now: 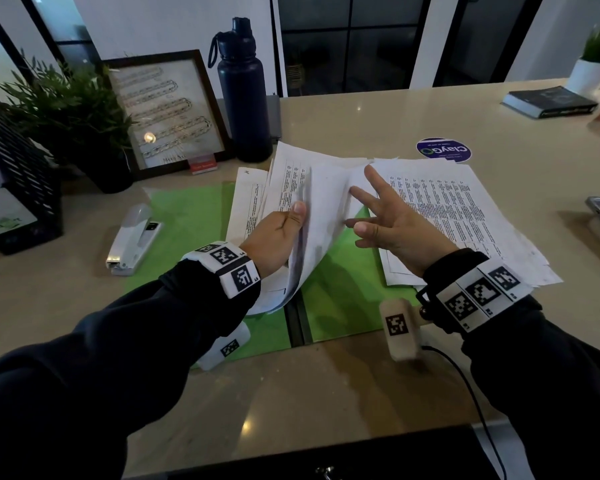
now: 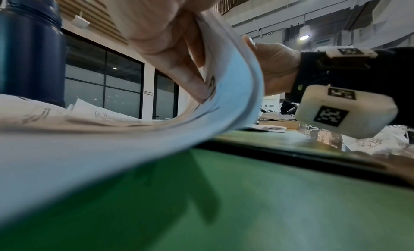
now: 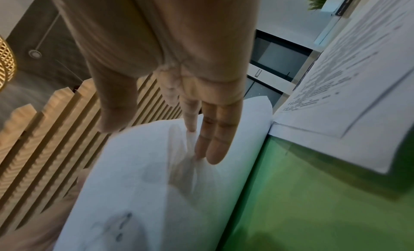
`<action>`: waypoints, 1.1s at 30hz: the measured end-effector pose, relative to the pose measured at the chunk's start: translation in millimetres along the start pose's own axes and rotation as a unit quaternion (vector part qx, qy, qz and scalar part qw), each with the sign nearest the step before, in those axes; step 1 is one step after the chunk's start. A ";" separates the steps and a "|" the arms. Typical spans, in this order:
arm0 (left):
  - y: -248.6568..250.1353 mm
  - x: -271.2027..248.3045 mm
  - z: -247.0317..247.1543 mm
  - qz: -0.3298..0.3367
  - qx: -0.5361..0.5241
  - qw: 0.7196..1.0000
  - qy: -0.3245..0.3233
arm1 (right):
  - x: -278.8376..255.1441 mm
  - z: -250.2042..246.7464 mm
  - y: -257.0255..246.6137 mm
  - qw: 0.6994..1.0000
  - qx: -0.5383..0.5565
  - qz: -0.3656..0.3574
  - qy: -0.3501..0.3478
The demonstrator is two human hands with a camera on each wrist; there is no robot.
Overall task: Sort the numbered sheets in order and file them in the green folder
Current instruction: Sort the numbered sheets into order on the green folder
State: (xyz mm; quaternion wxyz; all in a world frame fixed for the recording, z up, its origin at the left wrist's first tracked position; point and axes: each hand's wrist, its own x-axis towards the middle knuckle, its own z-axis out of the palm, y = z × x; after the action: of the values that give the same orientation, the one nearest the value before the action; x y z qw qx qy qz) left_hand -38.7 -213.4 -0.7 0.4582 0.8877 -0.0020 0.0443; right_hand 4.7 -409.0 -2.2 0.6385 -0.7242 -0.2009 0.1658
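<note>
The green folder point(image 1: 187, 216) is lying open and flat on the pale surface point(image 1: 378, 112), its dark spine running down the middle toward the person. The left hand point(image 1: 274, 237) is gripping a bundle of sheets point(image 1: 312, 216) over the folder's left half, thumb on top and fingers curled beneath, bending the white pages up into a curve so their blank undersides are showing. The right hand point(image 1: 392, 223) is hovering just beside that bundle with fingers spread and straight, holding nothing; from the right wrist view its fingertips point(image 3: 215, 148) are lying close against the lifted paper, though contact is hard to tell. A second pile of sheets point(image 1: 465, 216), printed with dense rows of text, is resting partly on the folder's right half. A white stapler point(image 1: 132, 237) is sitting at the folder's left edge. Farther back are standing a dark bottle point(image 1: 243, 95) and a framed picture point(image 1: 163, 112).
</note>
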 end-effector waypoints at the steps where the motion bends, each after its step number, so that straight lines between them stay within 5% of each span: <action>1: -1.1 0.1 0.1 0.001 0.004 1.000 -0.004 | -0.2 0.7 0.3 1.000 0.001 0.003 -0.001; 7: 2.3 -1.6 4.4 0.005 0.008 0.998 -0.060 | -0.2 5.4 2.5 0.999 0.031 0.022 0.010; 12: -0.9 -0.2 7.1 0.018 -0.016 0.997 -0.073 | -1.4 13.4 5.7 0.998 -0.045 0.038 0.009; 21: -0.8 -3.0 6.1 0.032 -0.025 0.991 -0.124 | 2.3 -22.1 -9.8 0.961 -0.060 0.044 0.266; 23: -2.1 -2.5 5.3 0.021 -0.027 0.987 -0.154 | 3.3 -30.7 -13.2 0.961 -0.052 0.069 0.263; 27: -4.4 0.0 4.4 0.052 0.057 0.992 -0.104 | -0.7 -27.0 -15.9 0.973 -0.021 0.152 0.170; 29: -6.8 0.3 4.4 0.061 0.157 0.976 -0.140 | -2.0 -17.8 -11.3 0.971 0.001 0.198 0.137; 33: -10.6 -1.1 9.0 0.054 0.355 0.893 -0.272 | -2.1 -3.8 1.0 0.956 0.019 0.249 0.155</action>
State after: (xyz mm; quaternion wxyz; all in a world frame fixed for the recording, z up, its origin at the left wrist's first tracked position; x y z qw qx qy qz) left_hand -38.7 -214.7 -14.6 0.0906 0.9671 -0.1589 -0.1768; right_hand 4.9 -413.4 -2.7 0.6137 -0.7560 0.0905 0.2089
